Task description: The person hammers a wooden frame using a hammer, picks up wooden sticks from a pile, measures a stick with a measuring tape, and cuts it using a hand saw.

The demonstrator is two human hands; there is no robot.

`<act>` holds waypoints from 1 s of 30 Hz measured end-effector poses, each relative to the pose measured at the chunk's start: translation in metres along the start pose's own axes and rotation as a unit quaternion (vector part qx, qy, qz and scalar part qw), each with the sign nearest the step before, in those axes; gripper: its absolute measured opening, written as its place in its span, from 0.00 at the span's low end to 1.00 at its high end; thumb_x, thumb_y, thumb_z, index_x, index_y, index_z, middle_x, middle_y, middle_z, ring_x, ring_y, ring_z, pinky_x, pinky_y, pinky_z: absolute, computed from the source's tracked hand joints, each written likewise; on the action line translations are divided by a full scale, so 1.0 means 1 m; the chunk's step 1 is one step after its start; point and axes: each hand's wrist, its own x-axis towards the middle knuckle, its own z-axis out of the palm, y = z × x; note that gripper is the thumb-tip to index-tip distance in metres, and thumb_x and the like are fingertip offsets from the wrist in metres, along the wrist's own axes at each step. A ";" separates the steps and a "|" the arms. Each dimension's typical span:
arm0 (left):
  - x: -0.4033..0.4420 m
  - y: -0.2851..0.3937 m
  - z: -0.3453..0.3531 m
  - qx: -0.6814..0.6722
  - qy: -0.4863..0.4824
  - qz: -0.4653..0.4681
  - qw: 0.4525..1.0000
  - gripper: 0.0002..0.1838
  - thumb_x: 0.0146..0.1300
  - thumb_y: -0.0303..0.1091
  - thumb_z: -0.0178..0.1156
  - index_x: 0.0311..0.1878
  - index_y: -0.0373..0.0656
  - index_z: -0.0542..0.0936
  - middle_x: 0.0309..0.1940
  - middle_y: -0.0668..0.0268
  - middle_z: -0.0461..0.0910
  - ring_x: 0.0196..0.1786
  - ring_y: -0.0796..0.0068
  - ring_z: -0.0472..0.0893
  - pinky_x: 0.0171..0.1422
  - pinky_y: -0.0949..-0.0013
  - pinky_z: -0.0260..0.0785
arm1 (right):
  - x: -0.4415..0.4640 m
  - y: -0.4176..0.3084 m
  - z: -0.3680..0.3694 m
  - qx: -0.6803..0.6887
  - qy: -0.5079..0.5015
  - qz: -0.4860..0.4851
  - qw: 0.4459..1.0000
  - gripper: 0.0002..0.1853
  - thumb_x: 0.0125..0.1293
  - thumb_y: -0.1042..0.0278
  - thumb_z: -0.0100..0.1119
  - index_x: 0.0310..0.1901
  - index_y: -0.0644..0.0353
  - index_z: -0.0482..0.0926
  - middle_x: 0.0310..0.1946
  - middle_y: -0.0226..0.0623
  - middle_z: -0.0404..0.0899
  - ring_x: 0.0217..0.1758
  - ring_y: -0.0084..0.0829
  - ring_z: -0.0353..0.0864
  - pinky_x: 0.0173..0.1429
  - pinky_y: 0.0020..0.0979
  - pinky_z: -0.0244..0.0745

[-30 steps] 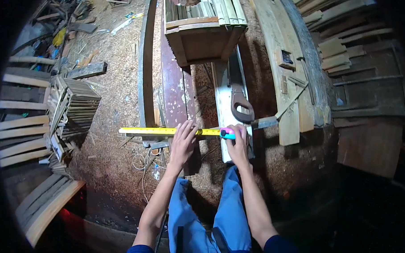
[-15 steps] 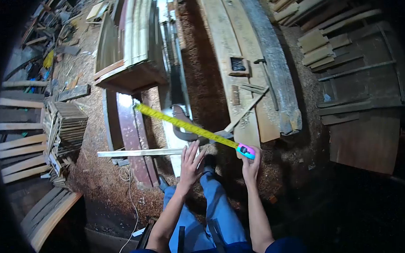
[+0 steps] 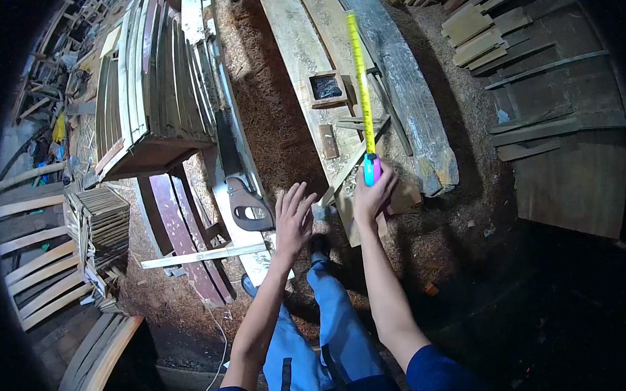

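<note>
My right hand (image 3: pixel 376 193) is wrapped round a pink and turquoise tape measure (image 3: pixel 372 171). Its yellow blade (image 3: pixel 361 83) sticks out forward over the wide planks, the far end pointing away from me. My left hand (image 3: pixel 295 217) hovers with fingers stretched out and nothing in them. Just left of it, a handsaw (image 3: pixel 246 206) with a dark handle lies on a pale board (image 3: pixel 258 256). A thin light strip of wood (image 3: pixel 205 255) crosses that board near its close end.
Long planks (image 3: pixel 297 44) carry a small wooden box (image 3: pixel 327 89), a short block (image 3: pixel 328 141) and loose sticks. A thick grey beam (image 3: pixel 406 89) runs alongside. Slatted wooden pieces (image 3: pixel 151 111) stand left, more boards (image 3: pixel 568 186) right. Shavings cover the floor; a white cable (image 3: pixel 221 336) trails there.
The tape has swung from pointing left across the saw to pointing forward over the planks. My right hand turned with it. The view has shifted right, and the saw handle is now uncovered.
</note>
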 end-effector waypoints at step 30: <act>-0.190 -0.173 -0.156 0.099 -0.040 -0.087 0.991 0.22 0.66 0.33 0.68 0.63 0.48 0.83 0.64 0.61 0.83 0.72 0.60 0.77 0.80 0.52 0.62 | -0.201 -0.110 0.096 -0.197 -0.360 -0.289 0.865 0.28 0.56 0.54 0.81 0.52 0.61 0.82 0.51 0.41 0.78 0.59 0.38 0.74 0.68 0.50 0.66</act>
